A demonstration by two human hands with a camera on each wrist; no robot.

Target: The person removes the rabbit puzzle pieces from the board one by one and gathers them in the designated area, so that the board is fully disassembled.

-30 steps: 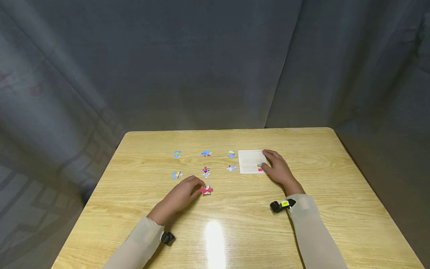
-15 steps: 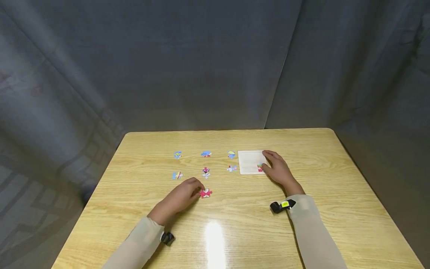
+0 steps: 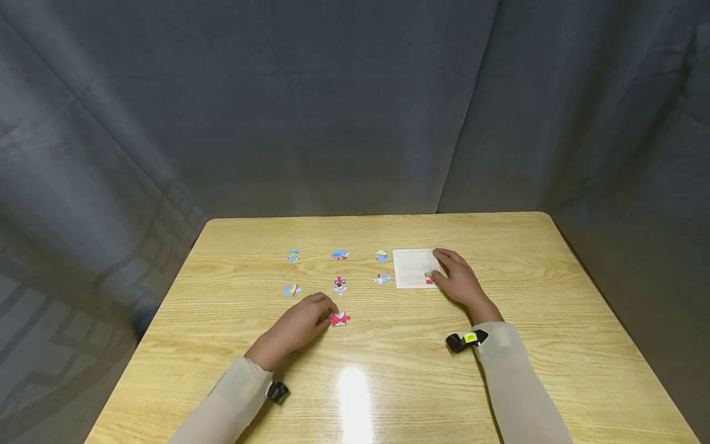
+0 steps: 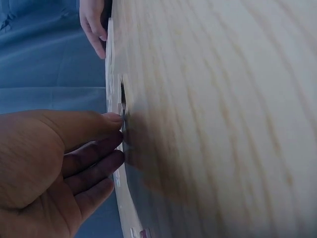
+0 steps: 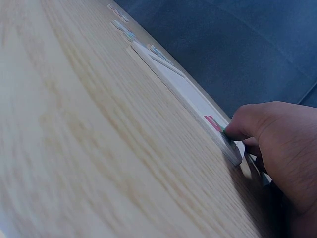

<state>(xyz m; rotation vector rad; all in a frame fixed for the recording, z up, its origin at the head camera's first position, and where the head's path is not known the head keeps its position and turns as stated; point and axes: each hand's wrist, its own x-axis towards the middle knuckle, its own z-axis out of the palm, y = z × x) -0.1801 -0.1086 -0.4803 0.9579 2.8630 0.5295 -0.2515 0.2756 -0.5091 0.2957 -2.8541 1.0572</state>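
Note:
My left hand [image 3: 299,322] pinches a red-and-white jigsaw piece [image 3: 340,319] at its left edge, low over the table. From the left wrist, the thumb and fingers [image 4: 91,166] meet at the thin piece [image 4: 123,99], which looks slightly raised from the wood. A white puzzle tray [image 3: 412,266] lies to the right, and my right hand [image 3: 459,280] grips its right side. One red-and-green piece [image 3: 429,277] sits in the tray's near right corner, partly covered by the right thumb [image 5: 237,128]. The right fingers are mostly hidden in the right wrist view.
Several loose pieces lie left of the tray, among them a red-and-white face piece [image 3: 340,285], a blue-and-yellow piece [image 3: 382,255] and a striped piece [image 3: 292,290]. The wooden table [image 3: 399,370] ends before a grey curtain [image 3: 333,123].
The red-and-white piece has shifted slightly toward me and to the left under my left fingers, mostly in the first half second. My right hand and the tray stay put.

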